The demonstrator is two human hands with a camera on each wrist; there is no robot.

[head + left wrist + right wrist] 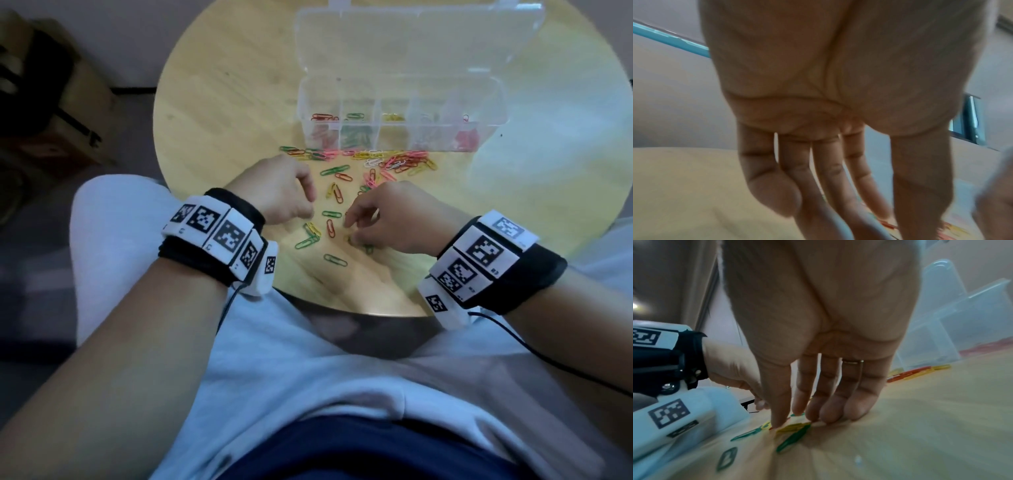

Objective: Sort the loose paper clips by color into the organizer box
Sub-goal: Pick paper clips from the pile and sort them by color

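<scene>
Loose paper clips (394, 162) in green, red, yellow, pink and white lie scattered on the round wooden table (222, 102), in front of the clear organizer box (400, 78). Its compartments hold red, green, yellow, pale and red clips. My right hand (352, 229) reaches down with nearly straight fingers. In the right wrist view its fingertips (813, 417) touch the table at a yellow clip (793, 426) and a green clip (793, 438). My left hand (308, 205) hovers just left of it, fingers (830, 178) relaxed and holding nothing.
The box lid (418, 37) stands open behind the compartments. A red clip (330, 228) and a green clip (335, 260) lie between and below my hands. The table's near edge (342, 310) meets my lap. A cardboard box (51, 102) sits on the floor at left.
</scene>
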